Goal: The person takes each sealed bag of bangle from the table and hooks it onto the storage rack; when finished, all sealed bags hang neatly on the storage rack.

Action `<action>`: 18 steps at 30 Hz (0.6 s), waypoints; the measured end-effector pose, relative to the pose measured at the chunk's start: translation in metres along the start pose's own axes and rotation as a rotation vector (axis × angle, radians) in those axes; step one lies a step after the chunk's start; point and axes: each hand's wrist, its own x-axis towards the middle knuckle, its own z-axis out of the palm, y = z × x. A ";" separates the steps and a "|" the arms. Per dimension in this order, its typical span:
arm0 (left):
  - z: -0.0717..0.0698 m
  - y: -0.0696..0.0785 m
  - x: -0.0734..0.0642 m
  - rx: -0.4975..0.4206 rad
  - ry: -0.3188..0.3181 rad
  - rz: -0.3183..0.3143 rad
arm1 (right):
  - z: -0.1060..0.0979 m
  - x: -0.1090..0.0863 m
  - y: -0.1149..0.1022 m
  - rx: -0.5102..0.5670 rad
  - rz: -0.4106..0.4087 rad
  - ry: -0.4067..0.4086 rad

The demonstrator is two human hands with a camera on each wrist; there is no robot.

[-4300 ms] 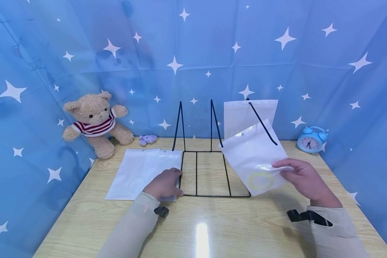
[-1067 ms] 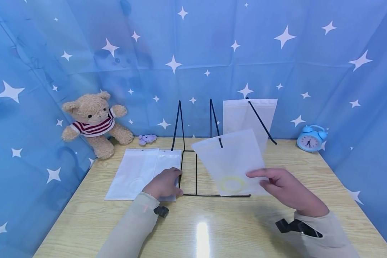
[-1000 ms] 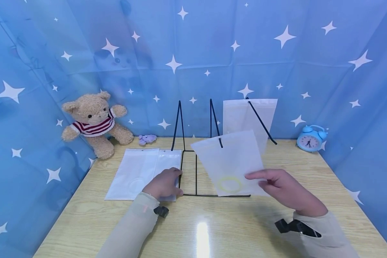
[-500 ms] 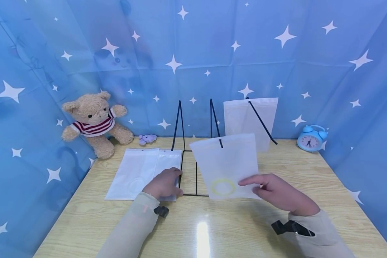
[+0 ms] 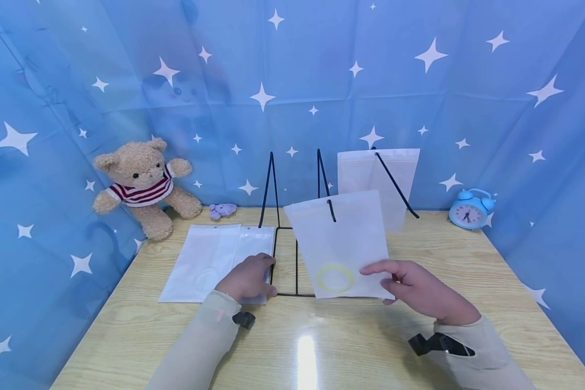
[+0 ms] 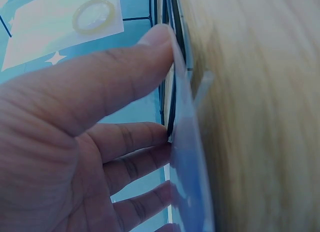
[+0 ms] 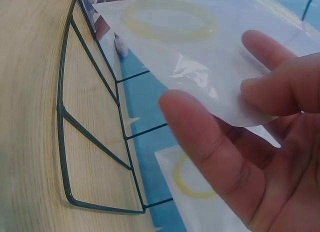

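Note:
A white zip bag [image 5: 341, 233] with a yellow ring [image 5: 335, 278] near its bottom hangs tilted on the middle arm of a black wire rack [image 5: 296, 265]; the arm's tip shows through near its top edge. My right hand [image 5: 409, 284] pinches its lower right edge, thumb on one face and fingers behind. My left hand [image 5: 246, 279] presses its straight fingertips and thumb to the rack's left side, beside flat white bags [image 5: 207, 260]. Another white zip bag [image 5: 372, 176] hangs from the right arm. Much of the rack's right base is hidden behind the held bag.
A teddy bear [image 5: 141, 181] in a striped sweater sits at back left, next to a small purple toy [image 5: 222, 210]. A blue alarm clock [image 5: 470, 210] stands at back right. Blue star curtains [image 5: 292, 70] surround the wooden table [image 5: 273, 346].
My right hand has carried the bag leftward from beside the rack's right arm onto the middle arm. Lately the bag slid slightly up along it. My left hand stays put.

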 end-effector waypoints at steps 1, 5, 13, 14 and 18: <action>0.000 0.000 0.000 0.001 0.000 0.000 | 0.000 0.000 0.000 0.013 0.002 0.003; 0.000 0.001 0.000 0.001 0.003 -0.002 | 0.001 0.003 0.002 0.040 -0.038 0.020; -0.001 0.001 -0.001 -0.006 0.001 -0.006 | 0.007 0.006 0.010 -0.018 -0.150 0.114; -0.001 0.002 -0.001 -0.009 0.002 -0.008 | 0.008 0.006 0.010 -0.028 -0.154 0.131; -0.001 0.002 0.000 -0.021 0.005 -0.014 | 0.010 0.008 0.011 -0.075 -0.161 0.195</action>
